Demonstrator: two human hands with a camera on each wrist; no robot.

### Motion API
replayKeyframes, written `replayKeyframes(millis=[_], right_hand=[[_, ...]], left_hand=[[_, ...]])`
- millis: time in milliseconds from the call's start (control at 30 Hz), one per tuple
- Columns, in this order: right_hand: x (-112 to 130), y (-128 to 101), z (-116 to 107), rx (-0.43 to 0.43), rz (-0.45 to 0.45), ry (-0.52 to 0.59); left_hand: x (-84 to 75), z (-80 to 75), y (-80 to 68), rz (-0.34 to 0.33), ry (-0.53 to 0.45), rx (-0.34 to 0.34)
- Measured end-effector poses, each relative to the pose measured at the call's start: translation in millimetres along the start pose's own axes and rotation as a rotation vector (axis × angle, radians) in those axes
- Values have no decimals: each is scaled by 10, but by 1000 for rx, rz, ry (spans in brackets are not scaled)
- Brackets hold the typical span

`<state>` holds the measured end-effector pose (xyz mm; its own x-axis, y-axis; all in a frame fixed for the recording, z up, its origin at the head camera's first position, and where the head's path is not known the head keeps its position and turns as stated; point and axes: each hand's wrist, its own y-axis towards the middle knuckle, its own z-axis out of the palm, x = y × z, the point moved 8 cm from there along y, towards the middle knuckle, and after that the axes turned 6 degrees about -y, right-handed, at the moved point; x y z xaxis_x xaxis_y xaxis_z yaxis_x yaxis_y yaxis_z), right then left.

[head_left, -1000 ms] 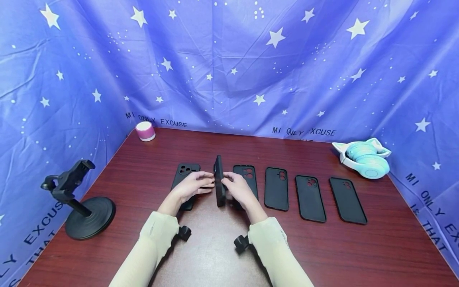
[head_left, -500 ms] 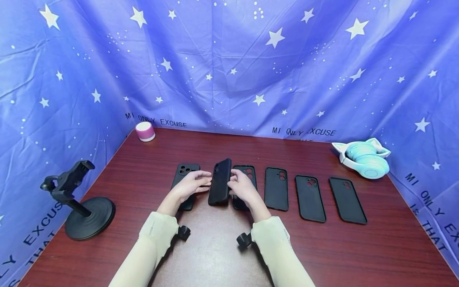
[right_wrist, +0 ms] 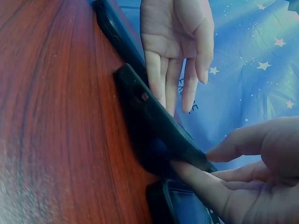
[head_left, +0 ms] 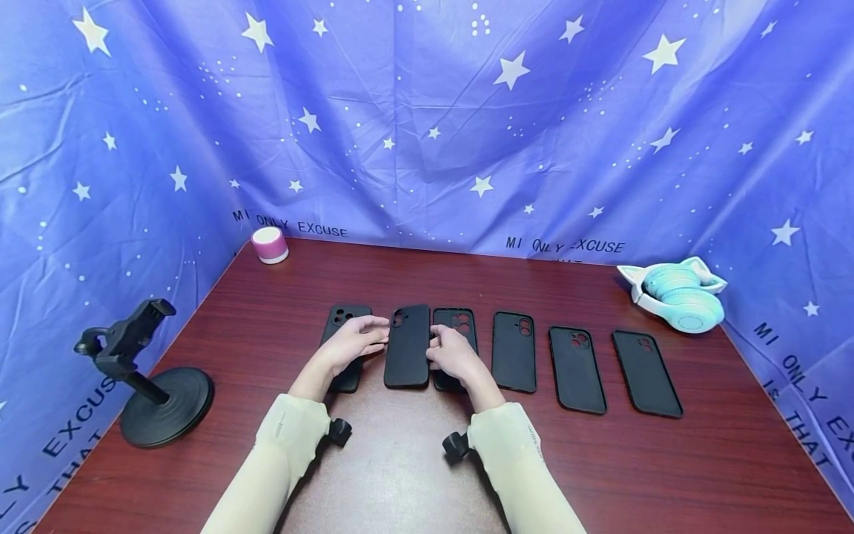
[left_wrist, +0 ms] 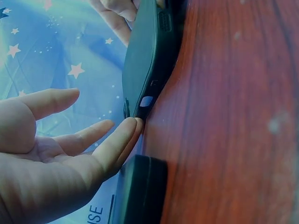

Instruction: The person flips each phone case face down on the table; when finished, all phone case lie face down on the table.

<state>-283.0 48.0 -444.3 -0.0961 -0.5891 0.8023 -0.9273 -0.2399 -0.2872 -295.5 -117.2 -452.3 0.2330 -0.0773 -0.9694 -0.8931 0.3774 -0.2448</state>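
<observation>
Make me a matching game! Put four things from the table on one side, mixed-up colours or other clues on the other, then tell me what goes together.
Things
1. Cat-ear headphones
2. Little cylinder
3. Phone stand
4. Second phone case from the left

Clues
A. Pinched by the right hand
B. Pink and white
C. Has a round black base
D. Light blue and white

Pairs: 1-D, 2-B, 3-C, 4-A

A head camera overlooks the table as low, close wrist cameras face the far curtain, sharing one phone case.
</observation>
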Motion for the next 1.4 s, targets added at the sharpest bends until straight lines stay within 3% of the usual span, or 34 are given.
replayKeyframes(millis=[167,500,867,1100,1400], right_hand=[[23,-2,-4,-8,-23,-88],[109,-23,-94,-126,-50,-266],[117,-46,-125,-154,-33,-268],[108,-41,-197,-164,-56,-254],[21,-43,-464,-229,-77,-282]], left_hand=[[-15,-20,-28,-4,17,-13],[-53,-20,-58,2,38,-19],[-67,-22,-57,1,85,-55],[-151,-4,-48,48,157,-100],[-208,220,53,63,151,-78]])
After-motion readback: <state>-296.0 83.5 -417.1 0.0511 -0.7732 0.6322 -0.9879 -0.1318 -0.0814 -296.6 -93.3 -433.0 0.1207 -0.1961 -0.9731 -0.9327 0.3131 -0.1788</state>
